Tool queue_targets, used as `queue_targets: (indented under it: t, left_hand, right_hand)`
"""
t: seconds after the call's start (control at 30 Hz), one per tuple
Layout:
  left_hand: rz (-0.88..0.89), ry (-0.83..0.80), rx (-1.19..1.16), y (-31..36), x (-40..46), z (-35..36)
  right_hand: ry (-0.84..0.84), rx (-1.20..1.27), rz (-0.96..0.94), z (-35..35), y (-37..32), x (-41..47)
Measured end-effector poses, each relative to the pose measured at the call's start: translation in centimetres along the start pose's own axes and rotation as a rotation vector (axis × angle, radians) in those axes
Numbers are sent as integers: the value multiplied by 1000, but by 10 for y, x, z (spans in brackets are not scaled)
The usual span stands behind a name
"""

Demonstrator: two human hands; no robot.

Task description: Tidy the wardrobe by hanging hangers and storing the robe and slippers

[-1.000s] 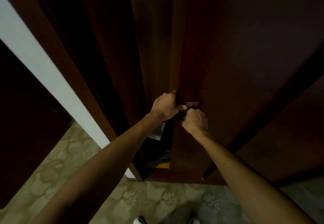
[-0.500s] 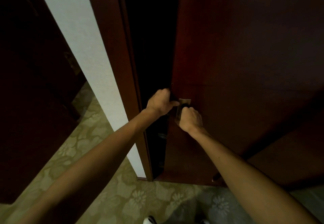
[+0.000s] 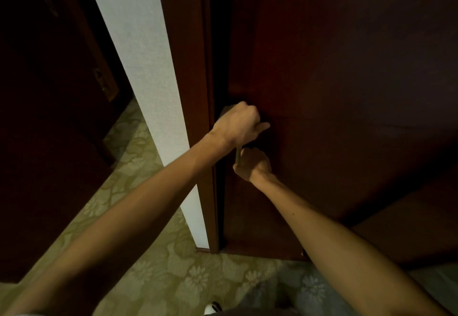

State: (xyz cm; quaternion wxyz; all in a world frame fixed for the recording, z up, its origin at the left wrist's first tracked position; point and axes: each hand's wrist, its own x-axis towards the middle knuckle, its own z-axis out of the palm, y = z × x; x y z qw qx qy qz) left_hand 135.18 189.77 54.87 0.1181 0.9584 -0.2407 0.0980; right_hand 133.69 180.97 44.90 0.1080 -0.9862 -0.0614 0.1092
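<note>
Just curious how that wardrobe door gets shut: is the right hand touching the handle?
Touching. The head view shows the right hand with fingers curled round the brass handle on the door.

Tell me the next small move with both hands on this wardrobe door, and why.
Probably slide the door the last bit left until it meets the frame. Only a thin dark gap remains, and the left hand and right hand grip its handle edge.

Door handle (image 3: 238, 155) mostly hidden under both hands (only thin edge visible); wardrobe interior unseen.
</note>
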Motion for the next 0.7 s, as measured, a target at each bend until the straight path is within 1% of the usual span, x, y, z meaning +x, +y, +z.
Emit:
queue_targets:
  t: [0.1,0.23,0.33,0.5,0.6,0.7]
  left_hand:
    - [-7,-23,-19,-5,-1,3]
    - [-16,-26,-43,-6,1,4]
    - [-35,-34,-52,-5,-1,4]
    - [-57,-30,-38,-3,-3,2]
    - [-58,-43,-40,-3,-2,4]
    - [-64,-34,-46,-4,-2,5]
  right_hand:
    - [36,5,-34,5,-8,3]
    - [55,19,-27,7,-11,5]
    - [29,43,-3,5,-9,5]
    - [26,39,-25,6,-4,6]
    - [-15,56,-26,-1,-1,1]
    - [47,178,-53,-24,11,-11]
